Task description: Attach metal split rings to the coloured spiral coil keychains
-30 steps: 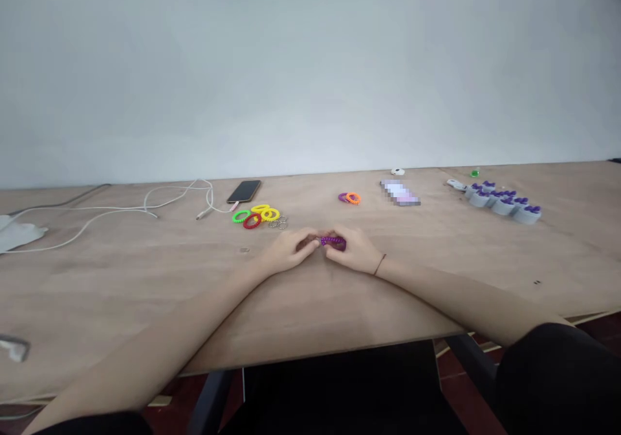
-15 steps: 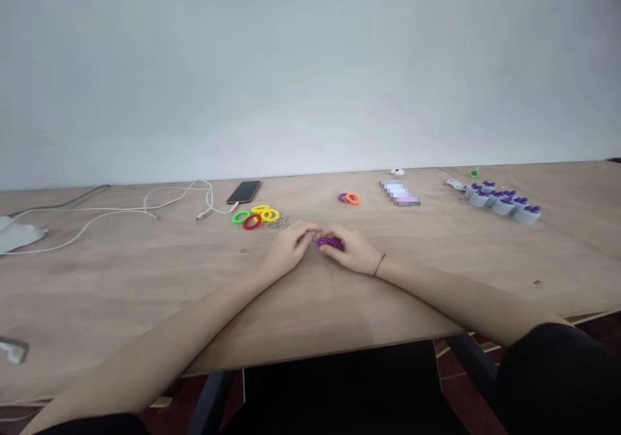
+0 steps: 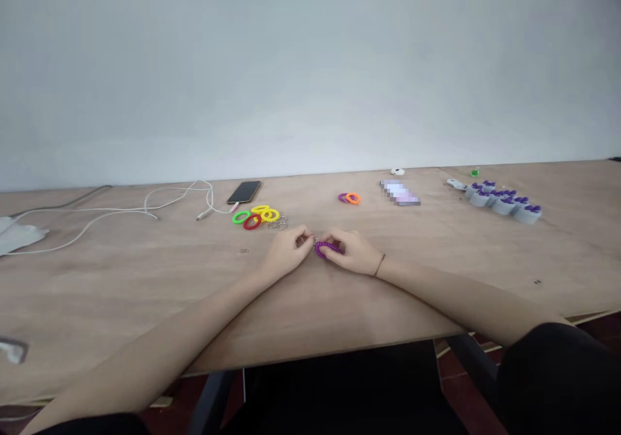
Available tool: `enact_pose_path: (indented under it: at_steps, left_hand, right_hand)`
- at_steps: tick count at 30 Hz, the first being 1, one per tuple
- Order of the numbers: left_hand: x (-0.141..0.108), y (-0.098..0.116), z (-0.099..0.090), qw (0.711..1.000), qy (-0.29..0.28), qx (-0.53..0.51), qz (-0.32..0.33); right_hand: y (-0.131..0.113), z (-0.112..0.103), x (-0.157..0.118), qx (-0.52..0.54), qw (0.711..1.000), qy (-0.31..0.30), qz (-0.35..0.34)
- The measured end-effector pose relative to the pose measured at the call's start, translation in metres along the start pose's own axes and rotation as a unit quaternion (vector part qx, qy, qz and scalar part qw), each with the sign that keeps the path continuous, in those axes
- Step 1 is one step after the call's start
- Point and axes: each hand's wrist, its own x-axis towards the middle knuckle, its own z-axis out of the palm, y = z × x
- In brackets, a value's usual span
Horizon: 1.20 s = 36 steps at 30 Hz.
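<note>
My right hand is closed around a purple spiral coil band, whose left part shows past the thumb. My left hand pinches a small metal key ring at the left edge of that band. Only a sliver of the ring shows between the fingertips. Just beyond my left hand lie loose metal key rings, with a red coil band, a green coil band and yellow coil bands beside them.
An orange coil band overlaps a purple one further back. A dark phone with a white cable lies left; a second phone lies right. Grey-white holders with purple tops stand at the far right. The table's front edge runs below my forearms.
My left fingers have curled in tighter at the key ring. The purple coil band has tilted, showing more of its loop below my right fingers.
</note>
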Motion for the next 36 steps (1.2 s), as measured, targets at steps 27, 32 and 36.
enact_pose_path:
  at_steps: [27,32,36]
  left_hand:
    - [-0.001,-0.007,-0.001,0.992,0.018,0.108,0.059]
    - [-0.001,-0.006,0.001,0.998,0.022,0.057,0.022]
    - [-0.002,-0.002,0.000,1.000,0.008,-0.004,0.012]
  right_hand:
    - [0.001,-0.001,0.001,0.017,0.999,0.033,0.014]
    - [0.001,0.000,0.001,0.013,0.999,0.030,0.029]
    - [0.000,0.000,0.001,0.024,0.999,0.027,0.036]
